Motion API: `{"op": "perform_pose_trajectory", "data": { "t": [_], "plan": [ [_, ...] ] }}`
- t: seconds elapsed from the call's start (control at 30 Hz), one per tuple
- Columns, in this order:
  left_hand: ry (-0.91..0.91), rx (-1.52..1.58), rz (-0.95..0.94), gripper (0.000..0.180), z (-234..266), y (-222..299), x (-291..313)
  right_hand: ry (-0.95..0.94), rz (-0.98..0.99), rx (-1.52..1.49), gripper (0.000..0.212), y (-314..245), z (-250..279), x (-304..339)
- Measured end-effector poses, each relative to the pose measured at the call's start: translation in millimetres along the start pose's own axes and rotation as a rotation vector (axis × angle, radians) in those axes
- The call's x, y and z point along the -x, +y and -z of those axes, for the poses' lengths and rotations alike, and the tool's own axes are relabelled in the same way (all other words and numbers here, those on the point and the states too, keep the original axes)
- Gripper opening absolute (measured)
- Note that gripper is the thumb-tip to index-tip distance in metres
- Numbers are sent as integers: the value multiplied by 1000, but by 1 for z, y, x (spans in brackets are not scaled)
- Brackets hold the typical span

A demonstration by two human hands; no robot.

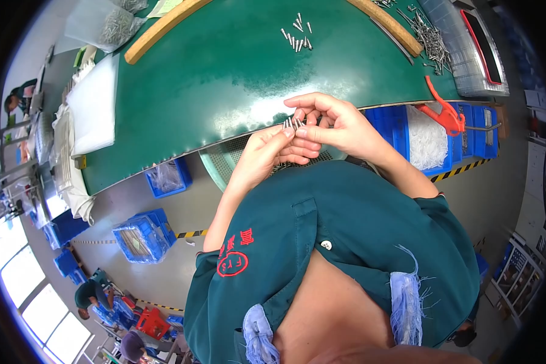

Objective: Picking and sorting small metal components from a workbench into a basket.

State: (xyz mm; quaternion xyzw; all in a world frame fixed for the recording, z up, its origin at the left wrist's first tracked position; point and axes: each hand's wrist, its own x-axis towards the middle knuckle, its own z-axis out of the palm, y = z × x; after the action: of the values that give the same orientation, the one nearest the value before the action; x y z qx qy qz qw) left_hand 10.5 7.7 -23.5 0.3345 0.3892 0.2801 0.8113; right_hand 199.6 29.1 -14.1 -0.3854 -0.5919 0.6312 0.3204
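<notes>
Between the fingers of my left hand [269, 149] are several small silvery metal pins [289, 123], standing up side by side past the thumb. My right hand [341, 124] meets the left one there, its thumb and fingertips closed around the same pins and its index finger arched above. Both hands are at the near edge of the green tabletop [200, 79]. Below them, partly hidden by my hands and shirt, is a pale green perforated basket [213, 171] with more metal pieces in it. Farther back on the tabletop lies a loose group of similar pins [298, 43].
Wooden strips [164, 29] lie at the back left and right. A heap of metal pins [432, 41] sits beside a clear plastic box [476, 60]. An orange-handled tool [446, 115] juts over the right edge, above blue bins [391, 124]. White sheets [94, 106] lie at left.
</notes>
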Motion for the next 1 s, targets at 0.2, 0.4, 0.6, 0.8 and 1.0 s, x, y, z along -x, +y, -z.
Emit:
{"op": "perform_pose_trajectory", "data": {
  "t": [0.2, 0.4, 0.6, 0.8, 1.0],
  "plan": [
    [2, 28, 1, 36, -2, 2, 1, 12, 2, -68, 40, -2, -3, 1],
    [-37, 72, -10, 36, 0, 0, 1, 2, -17, -103, 43, -3, -5, 0],
    [-28, 117, -34, 31, -1, -3, 0, -40, -54, -351, 40, 3, -9, -4],
    [13, -209, -144, 32, -3, 5, 4, 0, -170, -439, 26, -1, -9, -2],
    [-7, -138, -96, 34, 0, 5, 0, 78, -190, -394, 24, 1, -11, -3]
  ]
}}
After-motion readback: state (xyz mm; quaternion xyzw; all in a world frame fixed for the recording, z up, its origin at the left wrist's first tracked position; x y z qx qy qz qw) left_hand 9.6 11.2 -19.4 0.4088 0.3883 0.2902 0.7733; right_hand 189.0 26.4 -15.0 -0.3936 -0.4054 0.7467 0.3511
